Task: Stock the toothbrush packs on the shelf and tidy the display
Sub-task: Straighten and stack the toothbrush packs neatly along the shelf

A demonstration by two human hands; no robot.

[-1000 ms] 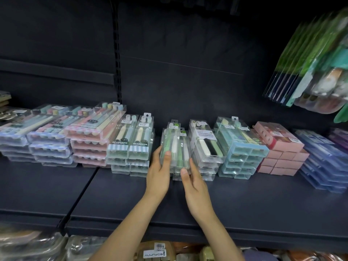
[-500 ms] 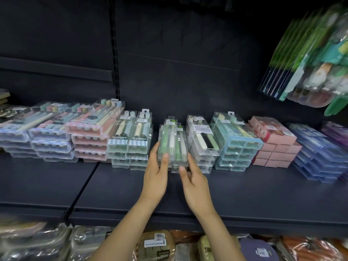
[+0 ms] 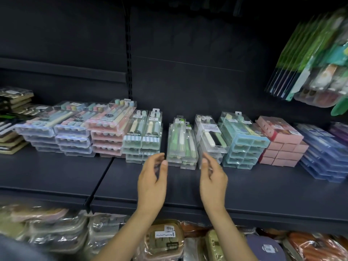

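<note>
A stack of clear toothbrush packs with green and white brushes point(image 3: 182, 144) stands on the dark shelf point(image 3: 244, 187), between a striped mint stack point(image 3: 143, 138) and a "soft toothbrush" stack point(image 3: 211, 137). My left hand point(image 3: 152, 179) hovers just left of the green stack's front, fingers relaxed, holding nothing. My right hand point(image 3: 212, 176) hovers just right of it, in front of the "soft toothbrush" stack, fingers loosely spread and empty. Neither hand touches the packs.
More stacks line the shelf: pastel packs point(image 3: 75, 127) at left, blue-green packs point(image 3: 243, 142), pink boxes point(image 3: 280, 144) and blue packs point(image 3: 323, 157) at right. Hanging packs point(image 3: 316, 59) jut out upper right. Bagged goods point(image 3: 163, 240) fill the level below.
Both hands let go of the green toothbrush stack and pulled back and apart, toward the shelf's front. The stack stays where it was.
</note>
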